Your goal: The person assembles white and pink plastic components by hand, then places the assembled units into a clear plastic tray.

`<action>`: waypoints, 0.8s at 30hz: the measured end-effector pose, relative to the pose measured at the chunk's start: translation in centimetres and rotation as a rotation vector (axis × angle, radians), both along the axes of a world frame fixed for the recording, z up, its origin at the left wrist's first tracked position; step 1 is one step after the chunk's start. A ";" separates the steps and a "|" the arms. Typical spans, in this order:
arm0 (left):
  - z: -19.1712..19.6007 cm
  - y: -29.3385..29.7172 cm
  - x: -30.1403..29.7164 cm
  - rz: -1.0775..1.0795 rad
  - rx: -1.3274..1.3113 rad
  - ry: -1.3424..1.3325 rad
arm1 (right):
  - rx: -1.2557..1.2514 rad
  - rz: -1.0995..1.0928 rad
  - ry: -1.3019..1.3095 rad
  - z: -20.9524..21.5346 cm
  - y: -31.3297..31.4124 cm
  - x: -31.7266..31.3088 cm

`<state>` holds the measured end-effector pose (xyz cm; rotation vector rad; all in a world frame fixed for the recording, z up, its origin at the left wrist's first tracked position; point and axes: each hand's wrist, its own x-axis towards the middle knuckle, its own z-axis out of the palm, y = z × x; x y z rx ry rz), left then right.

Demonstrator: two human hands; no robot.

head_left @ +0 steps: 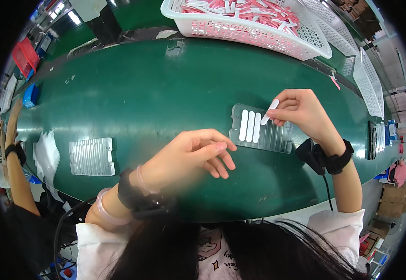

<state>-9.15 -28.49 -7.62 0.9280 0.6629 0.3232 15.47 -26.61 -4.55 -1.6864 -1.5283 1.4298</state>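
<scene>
My right hand [292, 108] pinches a slim white strip with rounded ends [269, 113] between thumb and fingers. It holds the strip slanted over a clear plastic slotted tray [277, 145]. Three more white strips [250, 127] lie side by side in the tray's left slots; the slots to their right show no strips. My left hand [203, 151] hovers just left of the tray, fingers apart and slightly curled, holding nothing. Both wrists wear black bands. Whether the held strip touches a slot, I cannot tell.
A second clear slotted tray [91, 157] lies on the green table [133, 93] at left, beside white plastic bags [46, 156]. At the back, a white basket [254, 35] holds pink and white strips. Another person's arm [18, 175] is at far left.
</scene>
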 end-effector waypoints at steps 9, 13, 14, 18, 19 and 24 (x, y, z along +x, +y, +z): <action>0.0 0.4 0.2 -0.009 0.010 -0.018 | 0.392 0.286 -0.497 -0.5 -2.7 0.0; 1.0 0.7 0.0 0.130 0.161 0.004 | 0.560 0.470 -0.594 0.1 -3.7 0.3; 1.4 1.0 0.0 0.209 0.254 0.015 | 0.547 0.475 -0.579 0.1 -3.5 0.3; 4.2 1.9 0.6 0.506 0.969 0.349 | 0.671 0.514 -0.529 -0.4 -2.3 -0.9; 4.8 2.5 0.8 0.513 0.994 0.354 | 0.702 0.530 -0.547 -0.7 -2.0 -1.4; 8.2 8.8 2.5 0.505 2.115 0.786 | 0.825 0.650 -0.484 -1.5 -0.1 -2.6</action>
